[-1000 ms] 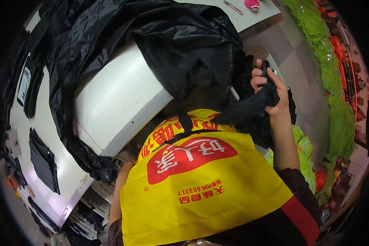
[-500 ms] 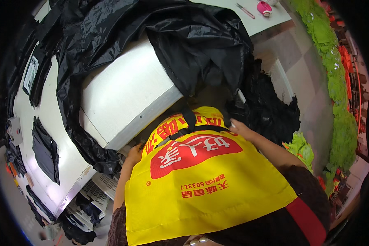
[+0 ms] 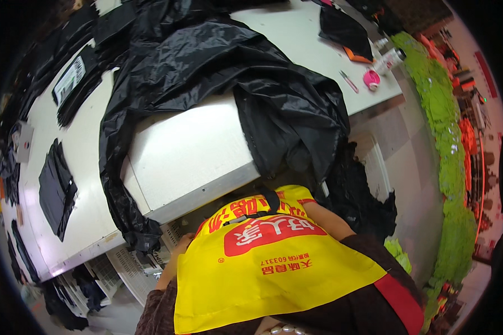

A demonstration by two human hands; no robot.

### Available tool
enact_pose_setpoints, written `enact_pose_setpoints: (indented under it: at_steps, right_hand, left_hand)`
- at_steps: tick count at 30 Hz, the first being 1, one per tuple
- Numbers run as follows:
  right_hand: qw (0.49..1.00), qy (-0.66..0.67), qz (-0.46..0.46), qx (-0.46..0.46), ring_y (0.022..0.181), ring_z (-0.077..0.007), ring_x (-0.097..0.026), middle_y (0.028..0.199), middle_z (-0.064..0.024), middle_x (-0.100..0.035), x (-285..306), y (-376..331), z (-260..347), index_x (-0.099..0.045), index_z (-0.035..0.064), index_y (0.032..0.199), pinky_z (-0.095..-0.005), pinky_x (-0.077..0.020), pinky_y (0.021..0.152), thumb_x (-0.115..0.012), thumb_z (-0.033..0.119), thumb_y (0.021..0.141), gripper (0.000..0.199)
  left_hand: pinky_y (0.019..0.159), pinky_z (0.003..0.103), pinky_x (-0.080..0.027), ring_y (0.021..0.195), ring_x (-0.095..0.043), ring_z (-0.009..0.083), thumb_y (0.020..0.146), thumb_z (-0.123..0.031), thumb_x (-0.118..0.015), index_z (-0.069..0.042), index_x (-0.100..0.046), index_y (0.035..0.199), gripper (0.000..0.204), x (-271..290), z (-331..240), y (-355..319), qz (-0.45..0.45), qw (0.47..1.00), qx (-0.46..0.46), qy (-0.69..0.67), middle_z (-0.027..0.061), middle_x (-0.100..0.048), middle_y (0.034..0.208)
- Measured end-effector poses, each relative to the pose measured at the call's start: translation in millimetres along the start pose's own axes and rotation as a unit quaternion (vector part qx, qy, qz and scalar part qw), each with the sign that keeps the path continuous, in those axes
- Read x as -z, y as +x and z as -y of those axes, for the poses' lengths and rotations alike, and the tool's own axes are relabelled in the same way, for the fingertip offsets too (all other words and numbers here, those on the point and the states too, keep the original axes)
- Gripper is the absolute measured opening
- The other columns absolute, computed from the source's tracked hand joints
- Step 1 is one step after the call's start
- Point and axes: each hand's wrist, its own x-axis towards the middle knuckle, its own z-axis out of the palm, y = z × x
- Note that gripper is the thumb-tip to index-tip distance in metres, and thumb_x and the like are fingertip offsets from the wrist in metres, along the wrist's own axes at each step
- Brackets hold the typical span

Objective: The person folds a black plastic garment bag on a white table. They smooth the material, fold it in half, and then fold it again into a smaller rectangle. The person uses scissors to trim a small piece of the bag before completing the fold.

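A yellow apron (image 3: 251, 287) with a red printed panel covers my front, and a black strap (image 3: 271, 201) with a buckle crosses its upper part. My left hand (image 3: 183, 244) is at the apron's left edge, below the table's front edge; its fingers are mostly hidden, so their grip cannot be made out. On the other side, my right forearm (image 3: 331, 221) reaches behind the apron's right edge, which hides that hand. Just beyond lies a large sheet of shiny black fabric (image 3: 207, 53), draped in an arch over the white table (image 3: 193, 153) and hanging off its front.
Folded black pieces (image 3: 58, 187) lie on the table's left. A pink round object (image 3: 371, 80), a pen-like tool (image 3: 349, 81) and a bottle (image 3: 390, 60) sit at the far right. Black cloth (image 3: 363, 190) is heaped beside a white crate (image 3: 377, 162). Bright green fabric (image 3: 450, 167) lines the right.
The view has tilted up, showing more of the far table. My right hand, visible at the apron's edge before, is now hidden behind it. My left hand stays by the left edge.
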Motion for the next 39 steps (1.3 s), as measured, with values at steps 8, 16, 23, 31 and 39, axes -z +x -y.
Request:
enact_pose_setpoints:
  at_steps: [8, 16, 23, 31, 39]
  right_hand:
    - [0.995, 0.098, 0.015, -0.016, 0.119, -0.0248, -0.045, 0.129, -0.0155, -0.047, 6.3, 8.8, -18.8, -0.043, 0.0097, 0.131, -0.0311, -0.0356, 0.098, -0.054, 0.027, 0.088, 0.048]
    - [0.988, 0.152, 0.025, -0.017, 0.115, -0.0236, -0.048, 0.126, -0.015, -0.049, 14.0, 16.8, -27.7, -0.045, 0.0095, 0.129, -0.0308, -0.0377, 0.096, -0.054, 0.027, 0.088, 0.045]
    - [0.977, 0.208, 0.039, -0.015, 0.111, -0.0225, -0.05, 0.123, -0.0146, -0.052, 19.1, 32.7, -25.4, -0.048, 0.0092, 0.127, -0.0305, -0.0396, 0.093, -0.054, 0.027, 0.088, 0.043]
    - [0.927, 0.368, 0.071, -0.032, 0.108, -0.0213, -0.053, 0.12, -0.0141, -0.055, 17.9, 26.9, -48.5, -0.051, 0.0089, 0.124, -0.0302, -0.0418, 0.091, -0.055, 0.027, 0.088, 0.041]
    - [0.975, 0.195, 0.108, -0.01, 0.098, -0.0193, -0.057, 0.111, -0.0124, -0.059, 57.1, -37.2, -43.6, -0.055, 0.0079, 0.119, -0.0299, -0.045, 0.084, -0.056, 0.028, 0.088, 0.037]
  left_hand:
    - [0.086, 0.029, -0.044, 0.098, -0.059, 0.0203, 0.082, -0.009, -0.058, -0.002, -0.058, 0.113, 0.032, -10.5, -71.5, -57.8, -0.037, 0.997, -0.066, -0.001, 0.0116, -0.063, 0.106]
    - [0.087, 0.03, -0.044, 0.1, -0.059, 0.0225, 0.082, -0.013, -0.056, -0.002, -0.057, 0.114, 0.034, -12.2, -82.2, -76.7, -0.077, 0.992, -0.083, -0.045, 0.0136, -0.062, 0.108]
    - [0.091, 0.032, -0.043, 0.107, -0.057, 0.0266, 0.079, -0.014, -0.055, 0.0, -0.054, 0.118, 0.041, -21.0, -95.6, -76.9, -0.045, 0.994, -0.086, 0.056, 0.0178, -0.058, 0.116]
    - [0.092, 0.033, -0.042, 0.109, -0.055, 0.0281, 0.08, -0.017, -0.054, -0.002, -0.053, 0.119, 0.043, -6.1, -244.5, -180.5, 0.04, 0.953, -0.128, 0.273, 0.019, -0.058, 0.116]
    - [0.069, 0.029, -0.051, 0.082, -0.058, 0.014, 0.091, -0.022, -0.052, -0.004, -0.053, 0.12, 0.035, -23.4, -379.3, -198.9, 0.019, 0.957, -0.266, 0.118, 0.0065, -0.062, 0.094]
